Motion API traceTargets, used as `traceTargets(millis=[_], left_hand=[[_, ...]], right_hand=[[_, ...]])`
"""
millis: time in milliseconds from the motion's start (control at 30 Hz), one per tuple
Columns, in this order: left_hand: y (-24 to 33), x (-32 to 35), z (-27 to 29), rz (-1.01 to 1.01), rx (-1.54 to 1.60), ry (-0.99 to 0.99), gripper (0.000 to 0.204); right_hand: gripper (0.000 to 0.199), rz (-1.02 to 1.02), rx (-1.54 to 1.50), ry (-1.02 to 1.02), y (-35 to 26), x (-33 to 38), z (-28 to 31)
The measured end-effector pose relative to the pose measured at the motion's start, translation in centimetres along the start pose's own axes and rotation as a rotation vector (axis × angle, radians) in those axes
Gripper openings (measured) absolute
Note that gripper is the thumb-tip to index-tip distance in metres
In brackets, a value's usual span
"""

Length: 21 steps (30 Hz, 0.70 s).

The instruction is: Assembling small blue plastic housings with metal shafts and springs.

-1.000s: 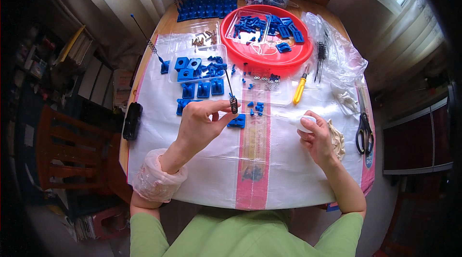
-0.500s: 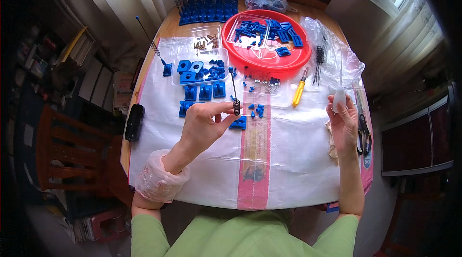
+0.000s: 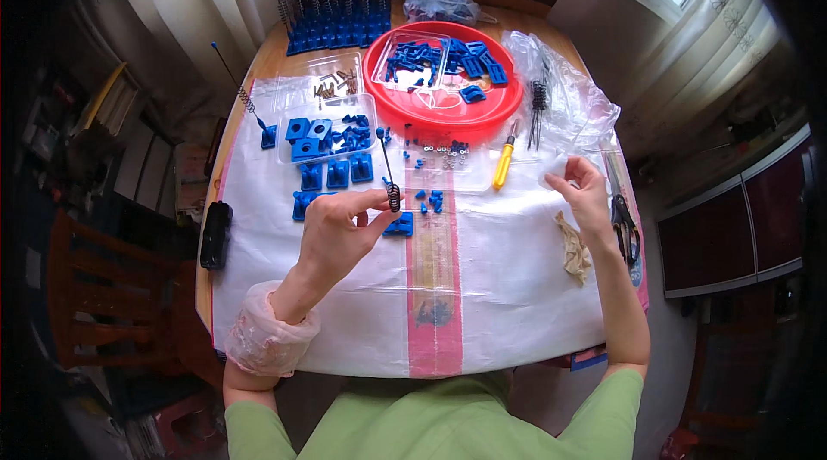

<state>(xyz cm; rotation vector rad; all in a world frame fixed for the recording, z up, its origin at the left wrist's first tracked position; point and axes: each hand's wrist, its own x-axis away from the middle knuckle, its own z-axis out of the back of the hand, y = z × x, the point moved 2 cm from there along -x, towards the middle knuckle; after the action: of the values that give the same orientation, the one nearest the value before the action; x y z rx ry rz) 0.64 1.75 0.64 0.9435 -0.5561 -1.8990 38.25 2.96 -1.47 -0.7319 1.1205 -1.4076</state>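
Down near the frame's centre, my left hand (image 3: 340, 223) pinches a thin black rod with a spring (image 3: 389, 176) coiled round its lower end, thumb and forefinger closed on the coil, the rod standing nearly upright above them. It looks light and wiry; I judge the rod stiff but easily bent, the spring springy, so the hold belongs low, at the coil. My right hand (image 3: 586, 197), centre right, is half open with fingers curled; whether it holds something small and pale I cannot tell. Just below it lies a crumpled rag (image 3: 573, 246), scissors (image 3: 624, 223) to its right. Farther up sit blue plastic blocks (image 3: 332, 146), a yellow-handled screwdriver (image 3: 504, 163), then the red tray (image 3: 508, 107).
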Motion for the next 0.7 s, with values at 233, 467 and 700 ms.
traceTargets(millis=[233,467,700], left_hand=[[0.0,0.0,0.1,-0.001,0.019,0.016,0.019],[0.0,0.0,0.1,0.006,0.049,0.01,0.021],[-0.3,0.3,0.2,-0.017,0.019,0.015,0.021]], right_hand=[[0.028,0.041,0.343,-0.036,0.0,0.3,-2.8],[0.03,0.127,0.435,-0.01,-0.9,0.9,-2.9],[0.019,0.377,0.427,0.215,-6.0,3.9,-2.7]])
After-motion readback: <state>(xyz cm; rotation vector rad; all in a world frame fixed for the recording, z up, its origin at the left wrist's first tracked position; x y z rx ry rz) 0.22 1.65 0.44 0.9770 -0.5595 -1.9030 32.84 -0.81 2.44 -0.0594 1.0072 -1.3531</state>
